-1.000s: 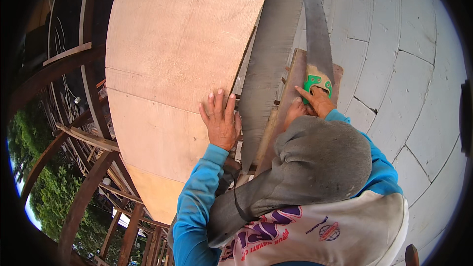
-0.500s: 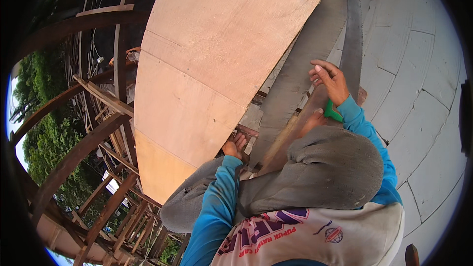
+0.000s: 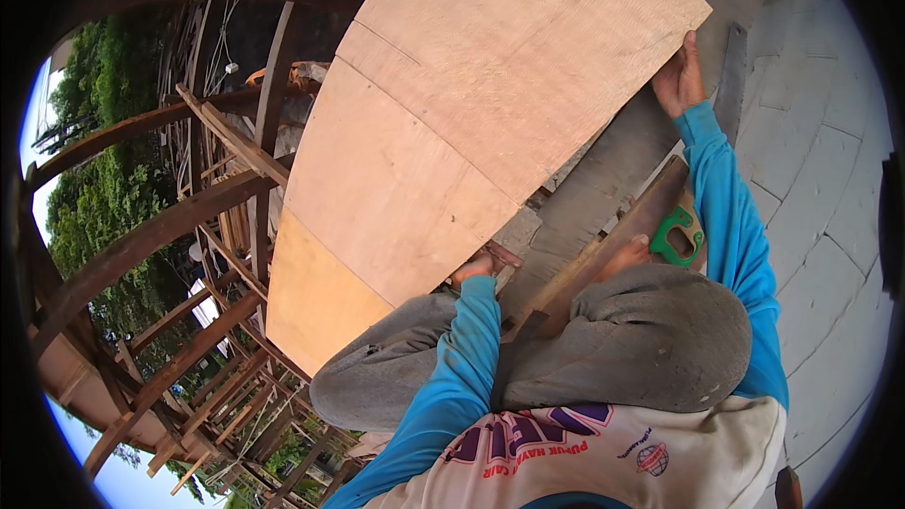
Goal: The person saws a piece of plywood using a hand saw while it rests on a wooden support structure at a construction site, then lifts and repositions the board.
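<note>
A large curved plywood panel (image 3: 490, 85) lies in front of me, with seams across it and a yellower section at its near left end. My right hand (image 3: 681, 83) is at the panel's right corner, thumb at the edge and the other fingers tucked under it. My left hand (image 3: 474, 267) is at the near right edge, close to my knee; its fingers are mostly hidden beneath the panel. A handsaw with a green handle (image 3: 677, 238) lies to the right, and my right forearm crosses over its blade (image 3: 732, 85).
Under the panel's right side runs a grey plank (image 3: 594, 193). My bare foot (image 3: 627, 256) is beside the saw handle. Grey planking (image 3: 811, 188) spreads to the right. Curved timber ribs (image 3: 141, 236) and loose wood stand at left, with trees beyond.
My right hand has reached forward from above the saw to the panel's right corner. My left hand has slid further under the edge. The whole view has shifted, with the panel further right.
</note>
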`<move>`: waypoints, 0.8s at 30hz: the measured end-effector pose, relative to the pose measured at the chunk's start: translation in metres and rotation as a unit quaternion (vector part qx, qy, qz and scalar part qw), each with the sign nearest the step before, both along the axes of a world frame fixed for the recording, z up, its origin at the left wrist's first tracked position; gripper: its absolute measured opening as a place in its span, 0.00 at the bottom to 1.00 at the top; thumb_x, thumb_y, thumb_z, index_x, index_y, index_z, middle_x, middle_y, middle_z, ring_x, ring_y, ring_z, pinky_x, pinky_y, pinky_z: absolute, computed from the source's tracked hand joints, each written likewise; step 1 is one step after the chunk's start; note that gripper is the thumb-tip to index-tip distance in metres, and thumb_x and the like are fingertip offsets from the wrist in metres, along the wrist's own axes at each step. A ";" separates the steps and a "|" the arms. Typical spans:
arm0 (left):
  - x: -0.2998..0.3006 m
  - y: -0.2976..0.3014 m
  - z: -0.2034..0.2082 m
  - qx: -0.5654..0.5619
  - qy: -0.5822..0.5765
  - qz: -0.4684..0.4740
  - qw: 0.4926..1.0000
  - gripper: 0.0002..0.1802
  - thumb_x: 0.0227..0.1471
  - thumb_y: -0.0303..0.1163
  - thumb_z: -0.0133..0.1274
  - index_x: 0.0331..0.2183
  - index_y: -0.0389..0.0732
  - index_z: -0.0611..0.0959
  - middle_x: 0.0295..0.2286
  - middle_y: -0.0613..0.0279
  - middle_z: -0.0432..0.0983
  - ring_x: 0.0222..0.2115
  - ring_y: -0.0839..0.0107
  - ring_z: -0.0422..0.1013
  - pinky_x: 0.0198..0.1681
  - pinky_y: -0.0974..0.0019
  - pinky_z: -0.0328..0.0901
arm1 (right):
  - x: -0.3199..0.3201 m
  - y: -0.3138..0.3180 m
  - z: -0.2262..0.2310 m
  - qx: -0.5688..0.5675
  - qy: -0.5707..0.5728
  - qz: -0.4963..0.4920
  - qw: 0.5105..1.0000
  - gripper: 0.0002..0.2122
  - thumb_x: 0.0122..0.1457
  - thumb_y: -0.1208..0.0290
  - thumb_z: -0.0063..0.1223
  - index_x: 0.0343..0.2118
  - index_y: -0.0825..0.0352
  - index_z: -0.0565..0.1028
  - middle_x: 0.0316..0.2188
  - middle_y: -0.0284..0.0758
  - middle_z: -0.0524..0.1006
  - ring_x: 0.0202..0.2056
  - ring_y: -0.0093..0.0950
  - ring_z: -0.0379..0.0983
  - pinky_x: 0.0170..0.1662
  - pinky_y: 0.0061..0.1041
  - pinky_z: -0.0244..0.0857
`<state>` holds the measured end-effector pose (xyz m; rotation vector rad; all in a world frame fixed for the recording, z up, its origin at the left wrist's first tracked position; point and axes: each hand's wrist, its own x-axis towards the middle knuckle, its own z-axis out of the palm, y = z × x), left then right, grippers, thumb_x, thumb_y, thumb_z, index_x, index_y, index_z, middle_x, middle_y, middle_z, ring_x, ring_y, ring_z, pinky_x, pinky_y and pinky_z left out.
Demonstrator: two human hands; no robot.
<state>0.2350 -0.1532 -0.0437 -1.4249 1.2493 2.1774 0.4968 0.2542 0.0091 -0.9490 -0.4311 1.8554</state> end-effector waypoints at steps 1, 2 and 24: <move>0.001 0.003 0.000 0.022 -0.014 0.028 0.999 0.34 0.60 0.59 0.35 0.60 0.51 0.72 0.61 0.65 0.64 0.62 0.58 0.59 0.63 0.47 0.55 | 0.003 0.002 -0.008 0.002 -0.001 0.003 1.000 0.45 0.61 0.36 0.47 0.68 0.68 0.49 0.69 0.43 0.53 0.68 0.41 0.49 0.70 0.44 0.41; -0.001 0.002 0.002 0.023 -0.010 0.033 0.999 0.34 0.60 0.59 0.35 0.60 0.51 0.72 0.61 0.65 0.64 0.62 0.58 0.59 0.63 0.47 0.55 | 0.004 0.003 -0.014 -0.005 0.027 -0.012 1.000 0.45 0.60 0.37 0.49 0.68 0.68 0.50 0.68 0.42 0.53 0.68 0.41 0.49 0.70 0.45 0.42; -0.029 0.010 0.115 0.019 -0.042 -0.068 0.997 0.34 0.62 0.55 0.36 0.58 0.42 0.72 0.57 0.49 0.68 0.59 0.47 0.63 0.60 0.37 0.60 | -0.036 0.022 0.091 0.030 0.001 -0.012 0.999 0.41 0.59 0.38 0.50 0.67 0.62 0.54 0.66 0.38 0.59 0.67 0.36 0.53 0.70 0.43 0.46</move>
